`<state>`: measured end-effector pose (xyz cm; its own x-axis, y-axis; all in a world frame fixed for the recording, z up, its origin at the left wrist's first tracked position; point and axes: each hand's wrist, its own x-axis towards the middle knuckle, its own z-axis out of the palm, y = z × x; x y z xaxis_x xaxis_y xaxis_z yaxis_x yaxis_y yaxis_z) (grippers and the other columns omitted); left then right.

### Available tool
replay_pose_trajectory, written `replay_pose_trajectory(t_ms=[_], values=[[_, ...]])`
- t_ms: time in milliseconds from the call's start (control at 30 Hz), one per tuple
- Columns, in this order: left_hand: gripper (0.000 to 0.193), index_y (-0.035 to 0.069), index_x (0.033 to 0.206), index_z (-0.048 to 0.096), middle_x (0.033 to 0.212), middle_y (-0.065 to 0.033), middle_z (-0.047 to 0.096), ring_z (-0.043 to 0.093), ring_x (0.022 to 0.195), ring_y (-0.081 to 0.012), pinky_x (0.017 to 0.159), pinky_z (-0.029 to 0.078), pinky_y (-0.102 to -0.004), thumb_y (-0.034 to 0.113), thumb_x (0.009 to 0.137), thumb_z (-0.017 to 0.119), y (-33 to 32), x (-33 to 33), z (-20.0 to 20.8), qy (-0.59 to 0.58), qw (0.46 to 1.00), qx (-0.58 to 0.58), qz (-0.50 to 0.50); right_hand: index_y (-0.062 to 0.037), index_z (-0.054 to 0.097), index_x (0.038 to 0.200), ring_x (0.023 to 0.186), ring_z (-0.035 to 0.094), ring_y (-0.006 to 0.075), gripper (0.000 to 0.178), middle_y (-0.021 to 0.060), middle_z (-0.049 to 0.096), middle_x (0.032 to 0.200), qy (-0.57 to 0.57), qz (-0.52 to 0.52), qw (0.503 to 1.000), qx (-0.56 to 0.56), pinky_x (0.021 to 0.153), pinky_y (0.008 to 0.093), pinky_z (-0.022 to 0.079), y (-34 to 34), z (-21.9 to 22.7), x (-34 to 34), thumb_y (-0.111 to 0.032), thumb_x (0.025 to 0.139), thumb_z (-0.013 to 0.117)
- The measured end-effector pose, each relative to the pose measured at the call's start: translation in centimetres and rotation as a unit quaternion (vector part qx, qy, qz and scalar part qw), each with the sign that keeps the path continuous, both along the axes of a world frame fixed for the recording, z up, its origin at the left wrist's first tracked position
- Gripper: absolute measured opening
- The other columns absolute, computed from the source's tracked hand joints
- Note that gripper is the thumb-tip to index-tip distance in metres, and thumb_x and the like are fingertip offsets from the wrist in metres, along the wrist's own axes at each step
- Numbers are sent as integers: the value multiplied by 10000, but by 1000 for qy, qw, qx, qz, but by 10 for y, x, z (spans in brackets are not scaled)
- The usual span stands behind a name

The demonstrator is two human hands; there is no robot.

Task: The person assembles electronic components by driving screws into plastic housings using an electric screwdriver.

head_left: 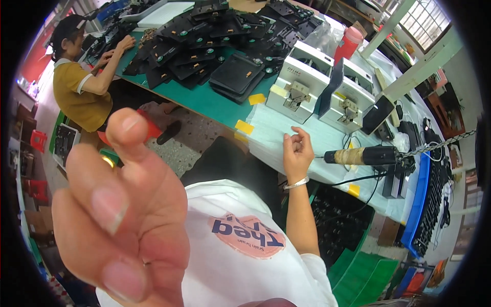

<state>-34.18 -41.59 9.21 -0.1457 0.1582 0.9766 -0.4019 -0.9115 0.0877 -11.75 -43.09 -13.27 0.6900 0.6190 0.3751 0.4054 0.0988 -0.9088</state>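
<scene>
My left hand [128,204] is raised very close to the camera and looks large. Its fingers are bent but apart, with nothing between them. My right hand [298,153], a bracelet at its wrist, hovers over the near edge of the table's white covering [266,134]. Its fingers are loosely curled with gaps between them, and I see nothing held. Just right of it hangs a black electric screwdriver [363,155] wrapped in tan tape, its tip near my wrist. Beyond that hand stand two white box-shaped machines [280,98] [340,116], possibly screw feeders.
Black flat parts [238,74] are heaped on the green tabletop [197,100]. A red bottle [349,43] stands behind the machines. At right lies a blue tray [417,204] beside black parts. A co-worker in a yellow shirt [76,97] sits at left, hands on the table.
</scene>
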Motion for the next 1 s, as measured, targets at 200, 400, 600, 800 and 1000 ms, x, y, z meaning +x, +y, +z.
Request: replay_pose_trajectory(t_ms=[200, 400, 600, 800, 1000], values=[[429, 471, 1276, 567, 1348, 43, 484, 352, 1306, -226, 1095, 201, -624, 649, 891, 508, 21, 8, 6, 164, 978, 129, 15, -29, 615, 1056, 490, 394, 15, 247, -14, 536, 684, 29, 59, 998, 17, 483, 190, 321, -3, 5, 1, -65, 827, 701], [660, 13, 1265, 543, 1281, -176, 527, 474, 1205, -337, 1025, 370, -391, 390, 765, 754, 94, 51, -41, 364, 892, -67, 260, -43, 624, 1039, 458, 359, 43, 272, 6, 553, 726, 7, 82, 996, 29, 462, 220, 318, -4, 0, 3, -88, 790, 723], [1071, 74, 1474, 309, 1462, -183, 362, 290, 1389, -365, 1114, 231, -474, 678, 682, 704, 197, 80, -145, 597, 668, -285, 341, -44, 623, 1026, 460, 365, 64, 265, 17, 557, 732, -16, 72, 997, 14, 465, 235, 329, -5, 2, 2, -88, 782, 718], [1207, 124, 1519, 208, 1523, -184, 282, 263, 1413, -355, 1113, 202, -516, 727, 603, 712, 226, 101, -153, 676, 544, -344, 358, -12, 610, 1043, 495, 405, 11, 220, -15, 540, 673, -36, 42, 998, -10, 477, 191, 321, -3, 3, 7, -34, 831, 665], [1190, 126, 1512, 202, 1497, -185, 305, 283, 1383, -372, 1106, 188, -517, 657, 600, 751, 236, 90, -167, 646, 594, -341, 336, -29, 630, 1032, 494, 441, 62, 245, 35, 581, 732, -24, 9, 999, -37, 488, 226, 367, 0, 6, 2, -43, 794, 691]])
